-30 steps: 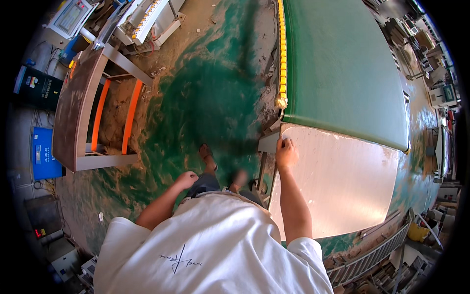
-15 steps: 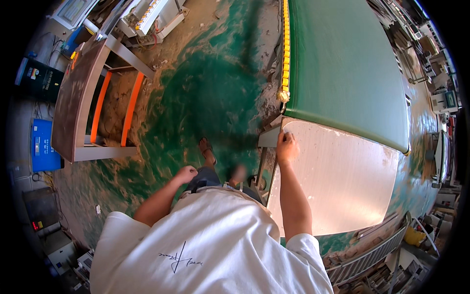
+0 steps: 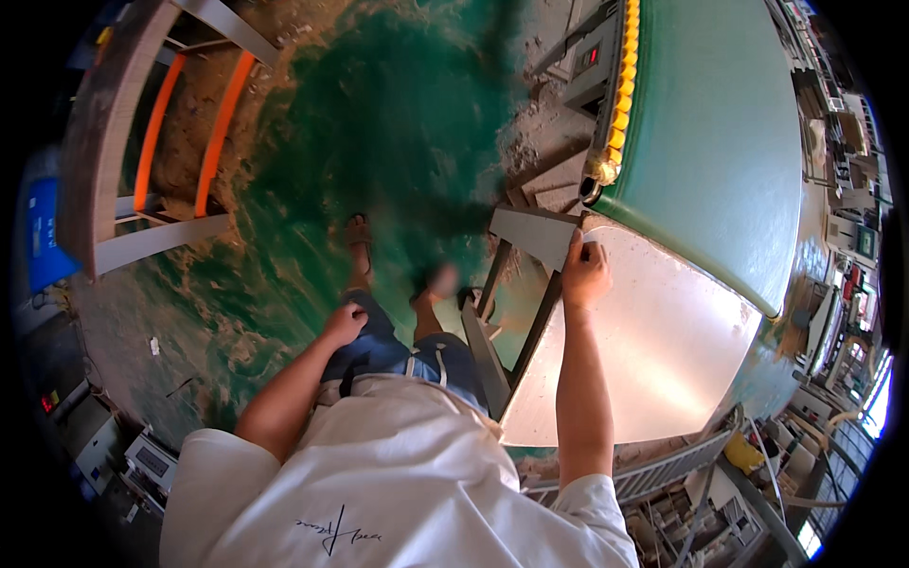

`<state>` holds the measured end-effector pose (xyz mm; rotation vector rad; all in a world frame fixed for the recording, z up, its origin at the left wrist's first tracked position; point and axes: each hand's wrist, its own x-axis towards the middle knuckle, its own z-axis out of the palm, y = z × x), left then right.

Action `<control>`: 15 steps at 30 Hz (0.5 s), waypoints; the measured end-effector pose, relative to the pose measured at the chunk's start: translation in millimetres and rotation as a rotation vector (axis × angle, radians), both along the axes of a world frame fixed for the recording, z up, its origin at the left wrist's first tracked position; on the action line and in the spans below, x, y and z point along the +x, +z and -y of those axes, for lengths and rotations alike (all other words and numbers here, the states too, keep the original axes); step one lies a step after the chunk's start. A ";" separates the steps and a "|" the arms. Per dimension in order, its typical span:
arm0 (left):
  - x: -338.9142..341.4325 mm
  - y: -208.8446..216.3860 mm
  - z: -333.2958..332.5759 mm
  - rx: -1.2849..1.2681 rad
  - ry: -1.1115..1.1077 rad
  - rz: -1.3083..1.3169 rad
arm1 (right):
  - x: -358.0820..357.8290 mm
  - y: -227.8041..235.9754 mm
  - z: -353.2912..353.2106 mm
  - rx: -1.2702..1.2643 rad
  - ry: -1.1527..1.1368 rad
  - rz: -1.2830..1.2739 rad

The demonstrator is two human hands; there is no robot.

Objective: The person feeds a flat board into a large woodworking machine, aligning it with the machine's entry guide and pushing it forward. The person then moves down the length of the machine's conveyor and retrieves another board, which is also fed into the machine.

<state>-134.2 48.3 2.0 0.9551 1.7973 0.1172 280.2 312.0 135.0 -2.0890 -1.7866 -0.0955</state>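
My right hand point(image 3: 585, 273) rests on the near corner of a shiny metal table top point(image 3: 653, 350), fingers curled over its edge, right where it meets a green conveyor belt point(image 3: 720, 142). My left hand point(image 3: 345, 323) hangs loosely closed at my thigh and holds nothing. I stand in sandals on a worn green floor point(image 3: 379, 142), beside the table's grey metal frame point(image 3: 530, 237).
A row of yellow rollers point(image 3: 620, 104) lines the belt's left edge, with a grey control box point(image 3: 585, 66) beside it. A steel rack with orange bars point(image 3: 161, 142) stands at left. A blue crate point(image 3: 43, 237) and machines sit at the far left edge.
I have stepped forward along the table; the rack slid toward the upper left. My right hand stays on the table's corner, my left hand still hangs by my thigh.
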 end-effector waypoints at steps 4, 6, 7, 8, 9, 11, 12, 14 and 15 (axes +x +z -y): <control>-19.9 -49.7 -1.5 -0.118 -0.225 -0.006 | -2.9 -14.5 -31.7 -0.030 -0.090 0.051; -30.8 -82.2 -3.6 -0.088 -0.337 0.019 | -7.1 -16.0 -38.7 -0.022 -0.163 0.048; -35.2 -101.3 -7.1 -0.043 -0.351 -0.061 | -9.9 -18.6 -45.5 0.034 -0.095 0.044; -46.4 -130.2 5.8 -0.035 -0.318 -0.133 | -13.9 -22.9 -54.8 0.031 -0.097 0.049; -48.0 -140.5 -3.2 -0.090 -0.296 -0.130 | -11.0 -24.2 -53.6 0.018 -0.117 0.076; -59.1 -171.1 5.5 -0.042 -0.301 -0.179 | -16.2 -29.0 -62.1 -0.014 -0.160 0.046; -59.4 -178.9 4.4 -0.082 -0.285 -0.162 | -13.8 -32.5 -62.2 -0.012 -0.172 0.025; -56.7 -190.9 -1.2 -0.101 -0.300 -0.156 | -16.7 -34.6 -61.6 -0.002 -0.196 -0.016; -50.6 -192.9 0.1 -0.081 -0.322 -0.167 | -15.4 -36.8 -60.9 -0.006 -0.193 -0.048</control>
